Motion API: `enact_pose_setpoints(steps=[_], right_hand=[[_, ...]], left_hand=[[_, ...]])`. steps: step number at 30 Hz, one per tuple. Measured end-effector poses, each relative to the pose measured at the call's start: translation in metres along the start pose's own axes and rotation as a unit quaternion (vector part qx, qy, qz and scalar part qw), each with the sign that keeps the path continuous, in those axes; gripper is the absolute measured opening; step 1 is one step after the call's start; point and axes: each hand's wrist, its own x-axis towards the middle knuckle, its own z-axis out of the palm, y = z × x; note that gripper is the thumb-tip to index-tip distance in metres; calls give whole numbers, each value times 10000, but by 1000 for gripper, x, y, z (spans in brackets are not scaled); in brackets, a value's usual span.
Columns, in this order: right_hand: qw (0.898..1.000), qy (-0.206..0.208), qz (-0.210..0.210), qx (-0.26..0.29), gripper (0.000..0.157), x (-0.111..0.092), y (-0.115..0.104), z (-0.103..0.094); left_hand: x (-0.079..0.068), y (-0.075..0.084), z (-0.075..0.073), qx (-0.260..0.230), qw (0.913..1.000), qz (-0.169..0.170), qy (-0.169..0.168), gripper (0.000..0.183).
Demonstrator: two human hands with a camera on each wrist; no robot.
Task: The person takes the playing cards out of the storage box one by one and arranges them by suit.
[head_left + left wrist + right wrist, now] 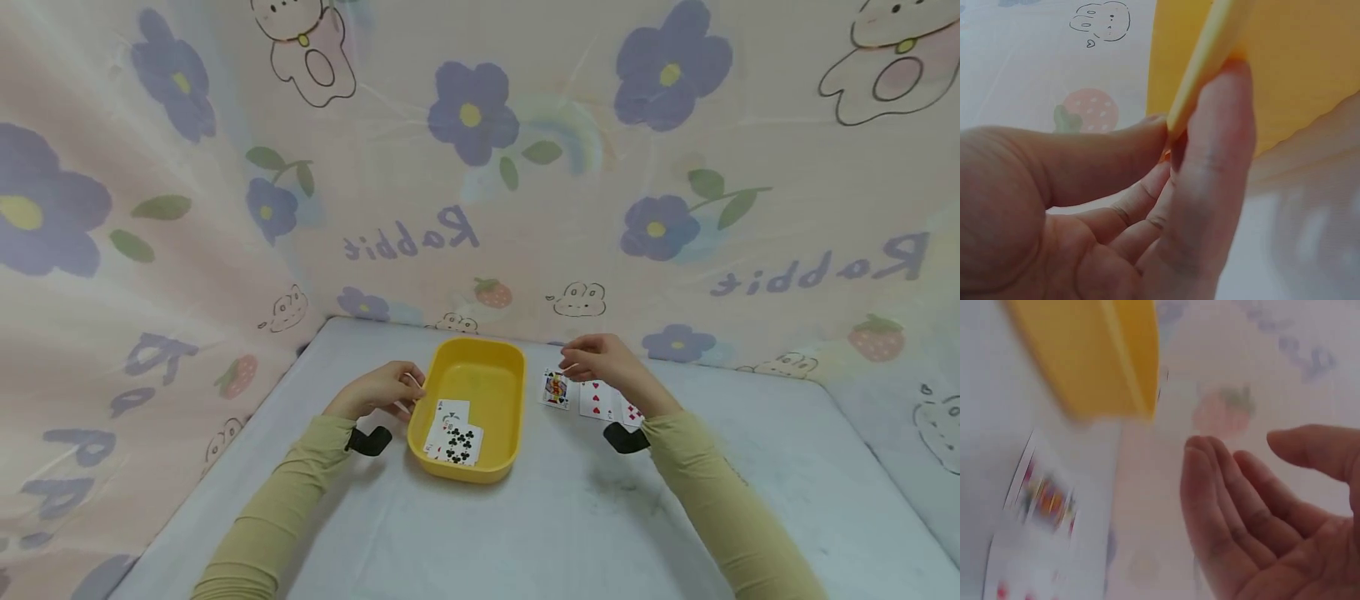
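Note:
A yellow plastic tray (486, 385) stands on the table, with several playing cards (460, 444) lying face up at its near left, a club card on top. My left hand (384, 390) pinches the tray's left rim between thumb and fingers; the left wrist view shows the thumb (1110, 159) against the rim edge. To the right of the tray, my right hand (606, 360) is raised over a row of cards, fingers gently bent and holding nothing. That row has a face card (555, 389), a heart card (596, 403) and a partly hidden diamond card (632, 414).
A white cloth covers the table (540, 533). Patterned fabric (540, 200) with flowers and rabbits hangs close behind the tray and along the left side. Each wrist carries a black strap-on camera (369, 441).

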Motion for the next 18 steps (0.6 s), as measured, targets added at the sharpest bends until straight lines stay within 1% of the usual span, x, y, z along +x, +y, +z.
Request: enact_pose_setpoints(steps=[3,4,8,13,18], right_hand=[[9990,-316,-180,-256,32,11,-18,23],[9984,-452,-218,-262,33,15,-22,30],[9956,-875,-192,-269,31,27,-33,59],[9895,-1407,10,-317,33,40,-31,90],[9836,-1763,277,-273,38,51,-24,109]], left_hand=[[-1,1,1,-41,10000,20,-16,25],[-1,1,1,-39,10000,17,-4,24],[-1,2,1,-22,10000,9,41,23],[-1,2,0,13,10000,34,35,23],[0,1,0,-30,10000,-9,7,23]])
